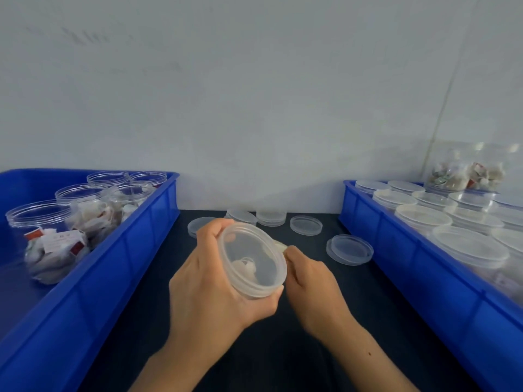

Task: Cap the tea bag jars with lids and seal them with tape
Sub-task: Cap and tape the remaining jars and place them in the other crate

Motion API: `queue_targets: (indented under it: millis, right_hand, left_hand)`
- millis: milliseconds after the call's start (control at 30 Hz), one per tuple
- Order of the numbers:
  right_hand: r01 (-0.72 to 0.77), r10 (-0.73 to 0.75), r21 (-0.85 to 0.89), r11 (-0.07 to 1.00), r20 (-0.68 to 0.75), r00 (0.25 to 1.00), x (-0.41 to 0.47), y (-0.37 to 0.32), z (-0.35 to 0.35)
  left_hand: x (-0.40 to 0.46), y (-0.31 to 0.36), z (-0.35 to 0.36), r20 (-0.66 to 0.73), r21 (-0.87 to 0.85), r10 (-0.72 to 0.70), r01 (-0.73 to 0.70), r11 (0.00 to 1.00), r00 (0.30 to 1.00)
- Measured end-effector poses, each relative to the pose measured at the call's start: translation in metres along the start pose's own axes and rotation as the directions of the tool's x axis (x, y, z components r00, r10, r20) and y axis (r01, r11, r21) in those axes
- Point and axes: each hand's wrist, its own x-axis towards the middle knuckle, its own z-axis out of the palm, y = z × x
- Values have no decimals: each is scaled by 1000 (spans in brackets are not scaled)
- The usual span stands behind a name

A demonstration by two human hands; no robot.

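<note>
Head view. Centre of frame, low: left hand (209, 281) grips a clear jar (252, 261) with a lid on it, tilted so the lid faces the camera. Fingers curl round the jar's far side, thumb under the near rim. Pale tea bags show dimly through the lid.

Right hand (308, 281) sits just right of the jar, touching its side. Thumb and forefinger are pressed together, pinching a pale strip (278, 246) at the jar's upper right edge; it looks like tape, though blur prevents certainty. The other fingers are curled in.

Left of frame: a blue bin (119, 250) holds open jars (51, 236) with no lids, tea bags inside, some with red and white tags. The nearest jar stands at middle left, others in rows behind it.

Right of frame: a second blue bin (410, 256) is packed with capped jars (469, 247), their lids seen from above. At its far end, upper right, one capped jar (467, 171) stands on top of the others.

Between the bins, a dark table (325, 321). Loose lids (349, 249) lie on it beyond the hands, some near the wall, one just beside the right bin.
</note>
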Motion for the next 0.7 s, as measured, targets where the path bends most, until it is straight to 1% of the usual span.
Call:
queue_targets:
  millis: [133,233,333,367,400,433,467,500,533,567,600,667,700]
  right_hand:
    - [108,-78,-214,971,144,987,0,6,16]
    - [136,-85,-251,958,204,975,-1,11,30]
    - [167,-93,-293,941,252,963,-3,15,42]
    - [166,-90,-298,940,254,963,-3,17,46]
    - [148,-84,-263,954,240,967,-2,19,47]
    - [122,-84,-180,976,202,976,-2,20,47]
    - [60,-59,3,998,154,986,-2,19,44]
    - [-19,-19,271,962,137,990,-2,16,39]
    - [-98,4,543,834,173,985,-3,12,33]
    - [-152,-18,710,687,226,974,-2,10,27]
    - [-173,-72,782,599,268,961,-2,8,23]
    - [-143,-195,850,507,274,942,-3,1,21]
    - [-124,-223,874,469,254,941,-4,-2,23]
  left_hand:
    - [-1,-6,4,-7,14,-21,21,1000,1000]
    - [-2,-9,6,-13,10,-40,40,999,999]
    - [-3,-12,8,-9,-40,-100,99,994,995]
    - [-3,-13,9,-7,-66,-119,119,991,993]
    - [-3,-14,9,-8,-93,-136,134,987,991]
    - [-3,-14,9,-8,-122,-153,151,981,988]
    - [-3,-15,9,-10,-153,-171,167,974,985]
    - [-2,-16,9,-13,-184,-191,185,965,982]
    - [-2,-17,9,-14,-219,-214,205,954,977]
    - [-1,-18,10,-9,-257,-233,223,940,972]
    - [0,-18,11,-2,-302,-248,236,924,969]
    - [2,-18,13,10,-397,-265,247,884,964]
    - [2,-18,14,15,-442,-273,252,861,962]
